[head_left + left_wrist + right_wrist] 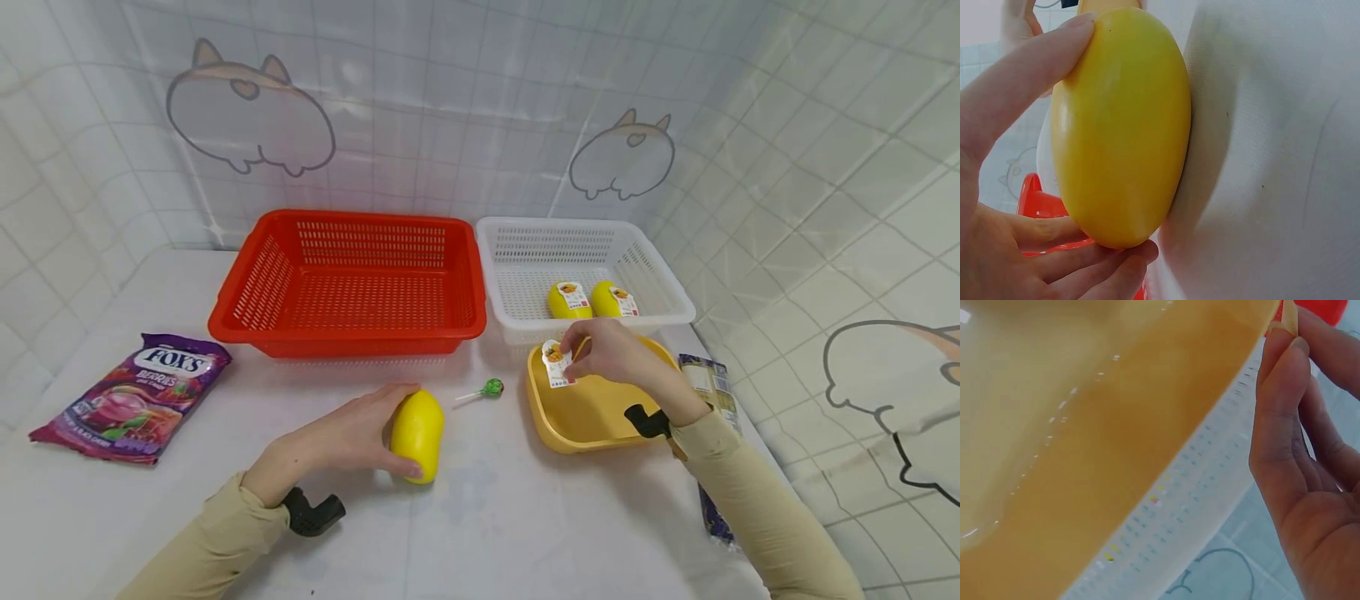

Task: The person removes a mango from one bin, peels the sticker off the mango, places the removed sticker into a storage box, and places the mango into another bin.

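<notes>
The left hand [352,435] holds a plain yellow fruit [422,433], thumb on one side and fingers on the other, on or just above the worktop [487,542]; I can't tell which. The right hand [615,357] pinches a sticker [555,365] by its side, by the yellow tub [546,429]. It's best to pinch just the edge, so the sticker stays flat, and keep the fruit's bare side free. Farther back, the white basket [678,304] has two fruits with stickers [558,306].

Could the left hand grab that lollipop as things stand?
Probably not: the left hand grips a yellow mango, which sits between it and the lollipop. Setting that aside would likely leave the way free.
</notes>
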`<state>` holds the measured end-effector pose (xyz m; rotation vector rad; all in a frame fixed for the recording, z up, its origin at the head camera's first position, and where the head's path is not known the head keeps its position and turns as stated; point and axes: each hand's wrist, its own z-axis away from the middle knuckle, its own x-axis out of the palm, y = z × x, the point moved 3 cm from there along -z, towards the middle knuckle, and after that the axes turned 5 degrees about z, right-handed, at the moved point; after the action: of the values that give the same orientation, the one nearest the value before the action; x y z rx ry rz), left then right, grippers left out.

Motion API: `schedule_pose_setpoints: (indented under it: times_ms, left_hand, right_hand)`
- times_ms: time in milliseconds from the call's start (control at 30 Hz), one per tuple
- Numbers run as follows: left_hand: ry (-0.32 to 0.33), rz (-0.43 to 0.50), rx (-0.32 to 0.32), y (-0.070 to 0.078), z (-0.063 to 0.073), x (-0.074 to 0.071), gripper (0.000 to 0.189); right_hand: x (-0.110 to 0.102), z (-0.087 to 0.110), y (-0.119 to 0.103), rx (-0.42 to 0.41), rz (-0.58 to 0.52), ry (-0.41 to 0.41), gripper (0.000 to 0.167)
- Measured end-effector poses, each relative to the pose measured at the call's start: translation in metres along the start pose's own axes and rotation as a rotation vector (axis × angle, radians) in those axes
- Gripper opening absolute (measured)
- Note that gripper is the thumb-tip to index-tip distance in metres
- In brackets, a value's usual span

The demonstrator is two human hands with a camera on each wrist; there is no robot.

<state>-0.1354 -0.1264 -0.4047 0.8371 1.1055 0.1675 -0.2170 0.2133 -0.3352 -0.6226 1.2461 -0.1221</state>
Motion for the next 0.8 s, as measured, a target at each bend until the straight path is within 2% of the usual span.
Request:
schedule_pose_setpoints:
  times_ms: [267, 800]
  left_hand:
    - [0.002, 0.000, -0.009, 0.000, 0.000, 0.000, 0.116]
    - [0.005, -0.008, -0.013, 0.001, 0.000, 0.000, 0.116]
  right_hand:
    - [0.006, -0.003, 0.006, -0.033, 0.046, -0.075, 0.024]
    - [0.026, -0.016, 0.017, -0.157, 0.117, -0.209, 0.019]
